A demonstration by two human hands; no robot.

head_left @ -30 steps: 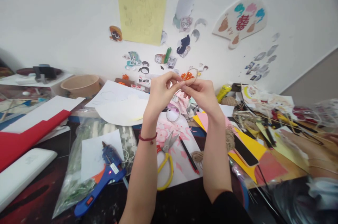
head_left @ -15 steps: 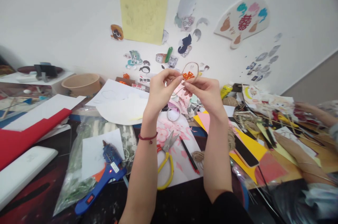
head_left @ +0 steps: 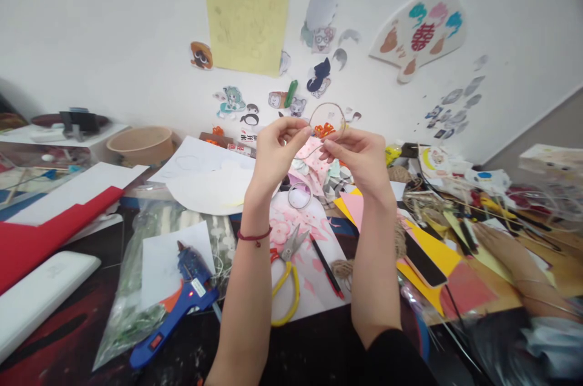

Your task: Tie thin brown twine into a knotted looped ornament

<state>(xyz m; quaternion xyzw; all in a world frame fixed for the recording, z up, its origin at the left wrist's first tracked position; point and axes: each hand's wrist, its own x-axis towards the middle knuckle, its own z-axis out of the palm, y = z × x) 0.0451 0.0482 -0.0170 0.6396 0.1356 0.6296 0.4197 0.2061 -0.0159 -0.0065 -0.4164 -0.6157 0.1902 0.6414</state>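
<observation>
Raised in front of the wall, a thin brown hoop (head_left: 328,104), apparently of twine or wrapped wire, spans both my hands. My left hand (head_left: 283,152) pinches its left side between thumb and fingers. On the other side, my right hand (head_left: 357,158) grips the hoop with thumb and bent fingers. A small orange flower-like piece (head_left: 324,130) shows inside the hoop near my right fingertips; whether it is attached to the hoop I cannot tell. Below my hands lie a metal ring (head_left: 299,196), yellow-handled scissors (head_left: 291,252) and a black pencil (head_left: 325,266).
A blue glue gun (head_left: 175,313) rests on a plastic bag (head_left: 122,313) at left. Beyond it are a white box (head_left: 45,295) and red sheet (head_left: 64,225). At right lie a phone (head_left: 426,261), yellow paper (head_left: 410,283), twine and another person's hand (head_left: 496,243).
My right hand has shifted slightly right, and the hoop now looks wider and rounder. At far right, another person's reaching arm has left the view.
</observation>
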